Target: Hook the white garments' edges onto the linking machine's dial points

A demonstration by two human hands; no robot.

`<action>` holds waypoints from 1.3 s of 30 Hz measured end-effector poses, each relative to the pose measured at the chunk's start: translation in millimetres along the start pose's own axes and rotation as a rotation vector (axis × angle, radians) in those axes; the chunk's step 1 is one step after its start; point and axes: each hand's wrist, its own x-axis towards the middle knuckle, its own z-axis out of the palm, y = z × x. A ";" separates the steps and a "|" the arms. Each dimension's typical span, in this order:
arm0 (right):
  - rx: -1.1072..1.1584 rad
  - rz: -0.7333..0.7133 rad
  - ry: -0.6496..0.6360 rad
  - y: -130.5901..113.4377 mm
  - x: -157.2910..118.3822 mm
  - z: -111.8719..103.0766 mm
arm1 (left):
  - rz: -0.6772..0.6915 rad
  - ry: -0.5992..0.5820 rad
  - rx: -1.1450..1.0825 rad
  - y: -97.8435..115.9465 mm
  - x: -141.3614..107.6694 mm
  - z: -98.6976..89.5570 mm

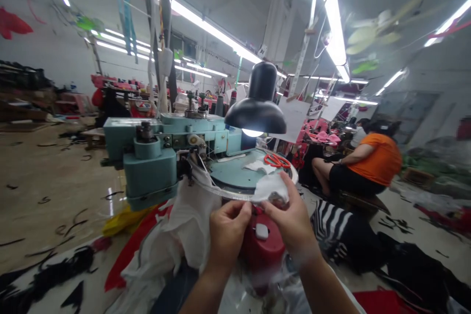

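Left hand [226, 238] and right hand [290, 218] pinch white knit fabric [270, 189] between pressed fingers [235, 211], against the metal rim of a round teal linking machine [150, 171]; red-handled scissors [276, 160] lie on its dial, just beyond.

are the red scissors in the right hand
No, the red-handled scissors lie on the machine's round teal plate, while the right hand and left hand hold white fabric.
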 end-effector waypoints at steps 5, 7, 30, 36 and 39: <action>0.023 -0.003 0.004 0.4 -3.1 -2.2 | 0.010 0.022 0.045 4.1 0.0 2.2; 0.018 0.006 0.012 -0.2 -3.5 -2.5 | 0.010 0.031 0.053 5.2 -0.6 3.2; -0.020 -0.052 0.062 4.1 -4.8 -5.1 | 0.045 0.070 0.171 9.9 -5.3 5.9; -0.036 -0.080 0.028 7.5 2.5 -15.1 | 0.891 0.060 0.825 37.9 6.5 -22.0; -0.377 -0.261 0.098 4.9 -1.8 -22.3 | 0.836 -0.470 0.855 70.6 36.7 -30.9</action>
